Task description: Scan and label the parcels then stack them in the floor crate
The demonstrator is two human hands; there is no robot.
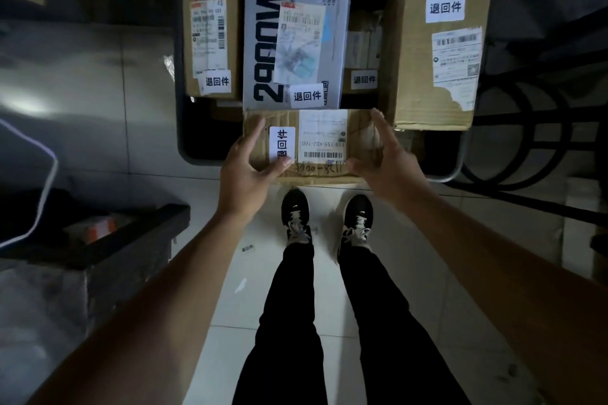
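Lowering a labelled parcel into the floor crate

Both hands hold a small cardboard parcel (312, 145) over the near edge of the dark floor crate (184, 141): the left hand (245, 168) grips its left end with the thumb pressed on the white return sticker (282, 145), and the right hand (383, 154) clasps the right end, fingers spread along the side. It sits just in front of the grey printed box (292, 36), between a narrow brown box (210, 33) and a tall carton (437, 46). To my eye, the placement goes best if the parcel is kept level, slid flush against the grey box, barcode up, and fingers are released only once it rests firmly.
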